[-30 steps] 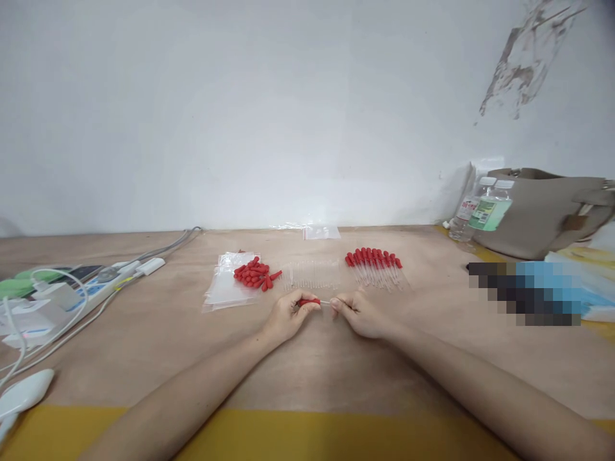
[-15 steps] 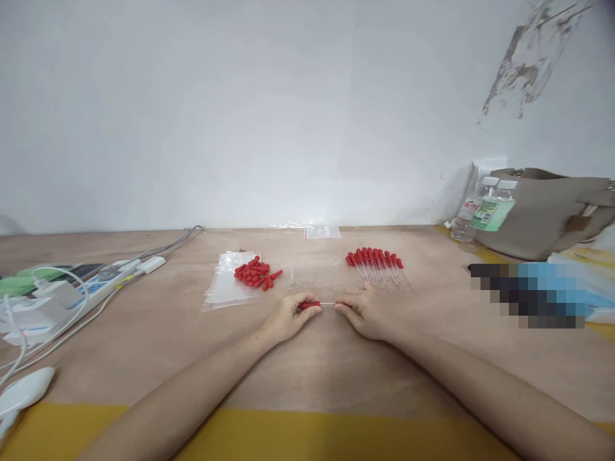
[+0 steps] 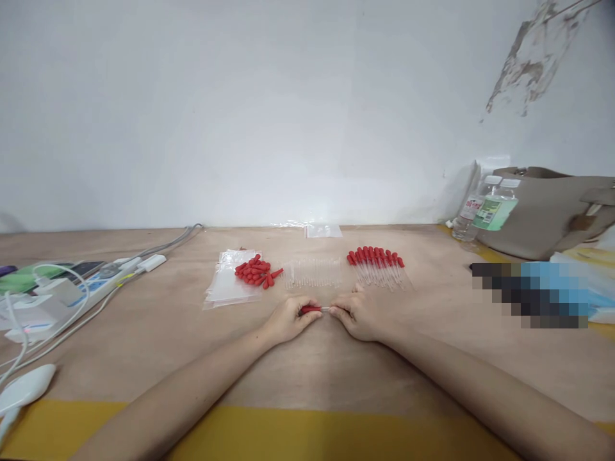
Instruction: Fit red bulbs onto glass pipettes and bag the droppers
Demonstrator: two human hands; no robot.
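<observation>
My left hand [image 3: 291, 318] pinches a red rubber dropper bulb [image 3: 311, 310] between thumb and fingers. Out of the bulb's right end runs a thin clear glass dropper tube [image 3: 325, 310], and my right hand [image 3: 356, 314] is closed on it. Both hands are low over the table, close together. Beyond my left hand, loose red bulbs [image 3: 254, 271] lie heaped on clear plastic bags [image 3: 225, 285]. A row of bare clear tubes [image 3: 312, 273] lies in the middle. Past my right hand, several droppers with red bulbs [image 3: 377, 256] lie side by side.
On the left are a white power strip [image 3: 103, 282] with cables and a white object [image 3: 29, 387] near the edge. Two bottles [image 3: 494, 208] and a grey-beige bag [image 3: 542, 211] stand at the back right. A small plastic bag [image 3: 324, 231] lies by the wall.
My right hand has moved slightly left, closer to my left hand. Less of the clear tube shows between them. The view has shifted a little.
</observation>
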